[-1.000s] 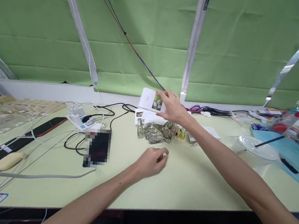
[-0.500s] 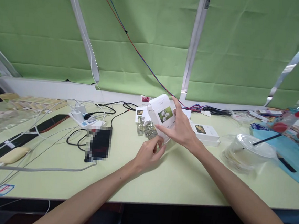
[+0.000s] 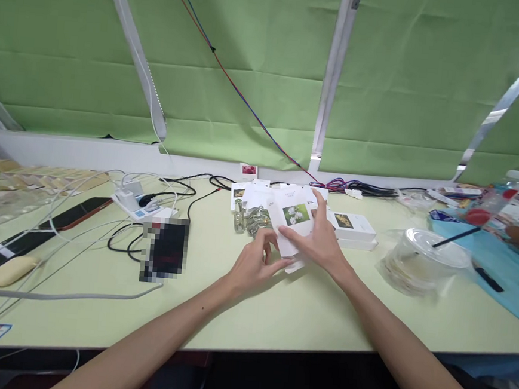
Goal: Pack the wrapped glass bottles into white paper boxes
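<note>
A white carton (image 3: 297,214) with a picture of white flowers stands tilted between my hands, a loose flap showing at its lower end. My right hand (image 3: 321,241) grips the carton's right side, thumb across the front. Curled around the lower left corner, my left hand (image 3: 256,261) has its thumb and fingers closed at the bottom end. Just behind, small glass bottles (image 3: 239,217) lie close to the carton's left edge. Another white box (image 3: 354,231) with a yellow flower picture rests flat on the table to the right.
Left of my hands lie a blurred-out dark device (image 3: 167,250), a white power strip (image 3: 141,208) and tangled cables. To the right stand a lidded clear plastic tub (image 3: 425,261) with a dark straw and a blue sheet (image 3: 513,280). A green curtain (image 3: 244,97) hangs behind the table.
The carton has tilted back and come down slightly toward me, and its bottom flap now shows beneath. My left hand has stayed at its lower end.
</note>
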`<state>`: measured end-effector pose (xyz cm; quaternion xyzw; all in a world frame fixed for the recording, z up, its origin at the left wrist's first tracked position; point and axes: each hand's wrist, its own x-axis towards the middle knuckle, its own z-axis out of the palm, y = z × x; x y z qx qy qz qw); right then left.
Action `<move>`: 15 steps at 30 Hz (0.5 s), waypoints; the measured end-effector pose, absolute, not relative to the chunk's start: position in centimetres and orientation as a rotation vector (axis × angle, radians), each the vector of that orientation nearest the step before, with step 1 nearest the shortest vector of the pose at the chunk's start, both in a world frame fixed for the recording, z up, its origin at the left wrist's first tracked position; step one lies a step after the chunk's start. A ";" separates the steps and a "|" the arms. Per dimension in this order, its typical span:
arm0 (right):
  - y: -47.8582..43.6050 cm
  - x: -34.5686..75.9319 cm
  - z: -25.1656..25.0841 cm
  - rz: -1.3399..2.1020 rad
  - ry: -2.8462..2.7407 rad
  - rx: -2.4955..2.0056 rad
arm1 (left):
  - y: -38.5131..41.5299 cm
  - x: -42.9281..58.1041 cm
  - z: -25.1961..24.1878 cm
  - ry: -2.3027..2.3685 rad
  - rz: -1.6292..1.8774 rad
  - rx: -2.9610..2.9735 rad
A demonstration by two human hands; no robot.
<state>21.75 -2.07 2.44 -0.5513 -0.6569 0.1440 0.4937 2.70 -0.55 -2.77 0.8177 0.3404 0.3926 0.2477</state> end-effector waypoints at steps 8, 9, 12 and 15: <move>-1.1 22.9 1.2 0.559 -1.479 -1.211 | -0.5 2.9 -2.9 0.878 1.125 2.176; -0.9 23.2 1.1 0.580 -1.456 -1.204 | -0.5 2.9 -2.8 0.875 1.120 2.186; -0.3 23.8 0.9 0.670 -1.405 -1.181 | -0.6 2.6 -2.4 0.860 1.097 2.234; 0.0 24.2 1.0 0.809 -1.369 -1.121 | -0.6 2.2 -1.9 0.880 1.054 2.289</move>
